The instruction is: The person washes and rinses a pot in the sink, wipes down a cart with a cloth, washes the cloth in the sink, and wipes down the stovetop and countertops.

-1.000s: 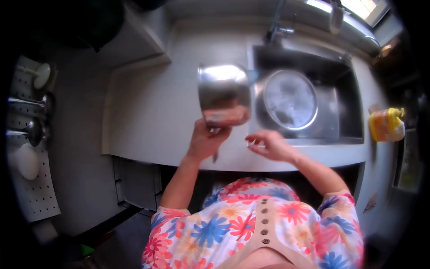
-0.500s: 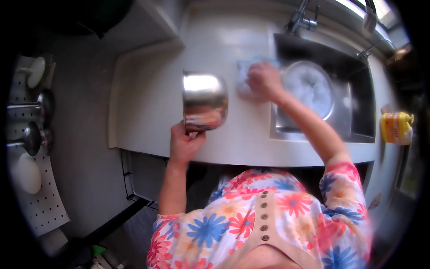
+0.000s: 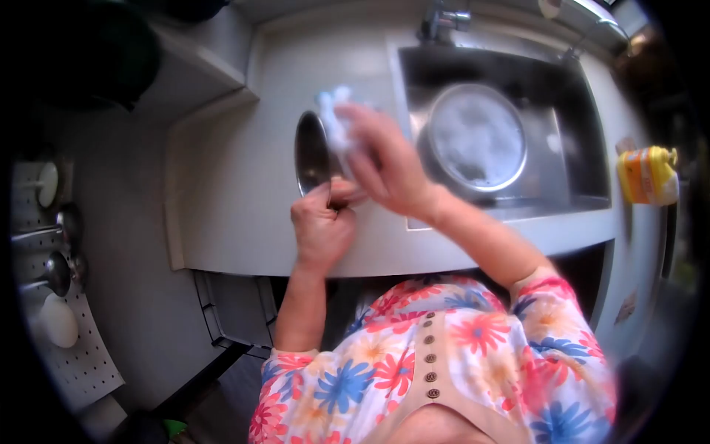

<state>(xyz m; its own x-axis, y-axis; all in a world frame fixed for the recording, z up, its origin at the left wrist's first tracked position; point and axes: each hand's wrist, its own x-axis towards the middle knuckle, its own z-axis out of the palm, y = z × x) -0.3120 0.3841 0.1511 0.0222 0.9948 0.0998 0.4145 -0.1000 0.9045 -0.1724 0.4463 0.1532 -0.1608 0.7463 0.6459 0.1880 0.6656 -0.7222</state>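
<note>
1. Metal pot (image 3: 312,152): one, shiny, tipped on its side with its round mouth facing away from the sink (image 3: 543,195). Position: left of the sink, over the counter (image 3: 229,192); whether it touches the counter cannot be told.
2. Left hand (image 3: 322,231): left of the sink, closed in a grip at the pot's near end; whether it has the rim or a handle is hidden.
3. Right hand (image 3: 386,161): just left of the sink, blurred, fingers gripping the cloth, forearm crossing the sink's near left corner.
4. Cloth (image 3: 338,122): one, white with some blue, bunched, left of the sink, beside the pot's far side; contact with the pot is unclear.
5. Round metal vessel (image 3: 477,137): one, inside the sink, toward its left side, with whitish, foamy-looking contents.
6. Faucet (image 3: 447,24): one, metal, at the sink's far edge.
7. Yellow bottle (image 3: 648,176): one, right of the sink.
8. Perforated rack (image 3: 85,362): one, well left of the sink, bearing ladles (image 3: 56,272).
</note>
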